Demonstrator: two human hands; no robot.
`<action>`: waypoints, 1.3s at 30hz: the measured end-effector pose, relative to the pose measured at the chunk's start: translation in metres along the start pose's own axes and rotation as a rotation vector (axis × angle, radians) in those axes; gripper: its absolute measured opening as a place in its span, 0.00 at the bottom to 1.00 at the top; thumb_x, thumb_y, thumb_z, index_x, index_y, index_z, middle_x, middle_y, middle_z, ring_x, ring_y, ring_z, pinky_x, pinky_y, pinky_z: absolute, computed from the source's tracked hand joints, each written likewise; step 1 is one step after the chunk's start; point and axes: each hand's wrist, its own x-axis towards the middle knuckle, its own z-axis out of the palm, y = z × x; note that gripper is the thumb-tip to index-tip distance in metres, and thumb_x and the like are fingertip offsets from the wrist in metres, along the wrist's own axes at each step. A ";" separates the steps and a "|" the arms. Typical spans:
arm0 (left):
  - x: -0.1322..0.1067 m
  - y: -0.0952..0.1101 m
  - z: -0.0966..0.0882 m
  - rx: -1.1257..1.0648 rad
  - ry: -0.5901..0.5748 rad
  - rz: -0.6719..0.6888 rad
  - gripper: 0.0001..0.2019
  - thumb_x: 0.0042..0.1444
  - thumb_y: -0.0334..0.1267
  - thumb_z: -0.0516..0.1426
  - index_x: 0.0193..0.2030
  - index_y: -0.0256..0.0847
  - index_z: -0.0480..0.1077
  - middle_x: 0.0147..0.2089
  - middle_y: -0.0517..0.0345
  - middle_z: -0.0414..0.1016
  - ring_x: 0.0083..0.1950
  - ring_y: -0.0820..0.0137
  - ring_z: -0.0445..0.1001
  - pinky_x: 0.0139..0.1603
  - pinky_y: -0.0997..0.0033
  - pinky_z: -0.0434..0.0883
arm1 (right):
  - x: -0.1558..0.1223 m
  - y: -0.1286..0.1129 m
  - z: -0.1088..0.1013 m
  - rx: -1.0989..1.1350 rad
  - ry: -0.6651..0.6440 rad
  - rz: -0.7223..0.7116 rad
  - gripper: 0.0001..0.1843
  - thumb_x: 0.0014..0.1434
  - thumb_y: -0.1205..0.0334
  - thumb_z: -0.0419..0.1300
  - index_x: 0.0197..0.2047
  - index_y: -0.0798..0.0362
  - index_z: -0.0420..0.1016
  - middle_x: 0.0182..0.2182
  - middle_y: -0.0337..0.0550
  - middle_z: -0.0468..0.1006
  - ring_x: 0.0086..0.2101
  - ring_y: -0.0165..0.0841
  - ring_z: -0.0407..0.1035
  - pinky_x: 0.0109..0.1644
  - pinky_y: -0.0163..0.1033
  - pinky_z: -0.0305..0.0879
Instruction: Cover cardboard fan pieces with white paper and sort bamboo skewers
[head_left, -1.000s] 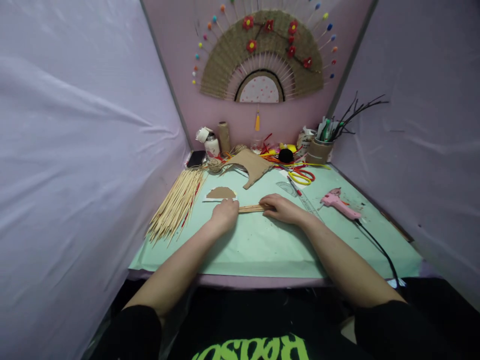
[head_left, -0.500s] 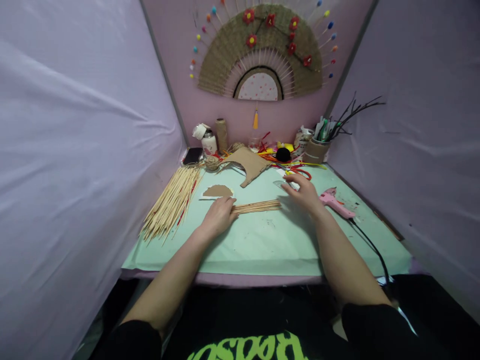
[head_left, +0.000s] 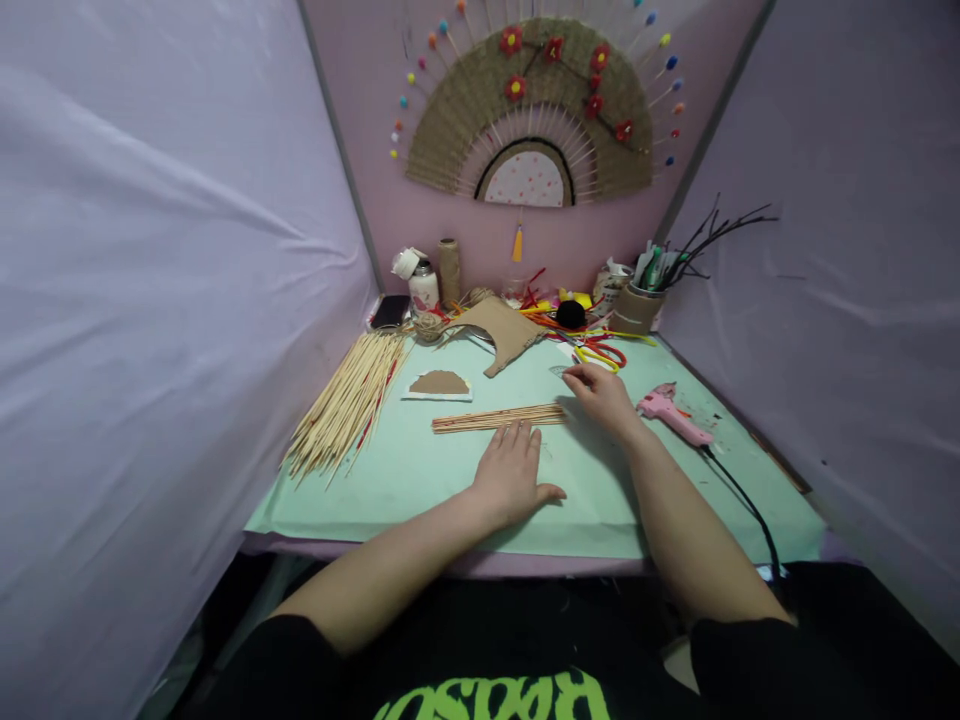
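A row of thin wooden sticks [head_left: 465, 423] lies side by side on the green table cover. My left hand [head_left: 511, 472] rests flat just in front of it, fingers stretched and thumb out, with fingertips touching the near sticks. Beyond the right end of the row, my right hand [head_left: 600, 395] has its thumb and fingers closed at a clear plastic piece that looks like a protractor [head_left: 556, 371], mostly hidden by the hand. A brown cardboard half-circle on a white base [head_left: 439, 385] lies behind the row's left end.
At the left lies a large pile of sticks [head_left: 345, 405]. A pink glue gun [head_left: 675, 415] with a black cord is at right. Behind are cut cardboard [head_left: 499, 328], yellow-handled scissors [head_left: 596, 358], twine [head_left: 429, 326] and a brush pot [head_left: 636, 308]. A decorated fan [head_left: 435, 140] hangs on the back wall.
My left hand has left the sticks' left end and moved right and nearer, now flat with fingers spread. My right hand's fingers have come down and closed at the clear plastic piece.
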 end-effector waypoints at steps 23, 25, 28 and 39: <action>0.004 -0.010 0.016 -0.012 0.134 -0.080 0.37 0.61 0.58 0.46 0.67 0.30 0.58 0.70 0.40 0.55 0.71 0.54 0.52 0.70 0.51 0.48 | 0.009 0.009 -0.006 0.096 0.099 0.062 0.15 0.57 0.52 0.54 0.33 0.53 0.76 0.33 0.46 0.80 0.34 0.37 0.72 0.40 0.42 0.68; 0.004 -0.010 0.016 -0.011 0.145 -0.075 0.36 0.61 0.58 0.47 0.67 0.31 0.58 0.69 0.39 0.56 0.71 0.54 0.53 0.70 0.51 0.49 | 0.012 0.006 -0.012 0.121 0.108 0.079 0.14 0.57 0.52 0.54 0.33 0.52 0.76 0.34 0.46 0.80 0.34 0.37 0.73 0.40 0.42 0.69; 0.004 -0.010 0.016 -0.009 0.148 -0.074 0.36 0.61 0.57 0.47 0.66 0.30 0.59 0.69 0.39 0.57 0.70 0.54 0.54 0.70 0.50 0.49 | 0.027 -0.004 -0.029 0.079 0.075 0.076 0.12 0.56 0.54 0.56 0.34 0.50 0.77 0.34 0.45 0.81 0.35 0.37 0.74 0.40 0.42 0.69; 0.005 -0.008 0.013 -0.030 0.143 -0.091 0.35 0.60 0.57 0.48 0.66 0.31 0.60 0.69 0.40 0.56 0.71 0.54 0.53 0.70 0.52 0.48 | 0.211 0.016 -0.104 -0.441 0.136 0.199 0.13 0.55 0.68 0.58 0.43 0.60 0.77 0.41 0.56 0.80 0.42 0.39 0.72 0.48 0.42 0.66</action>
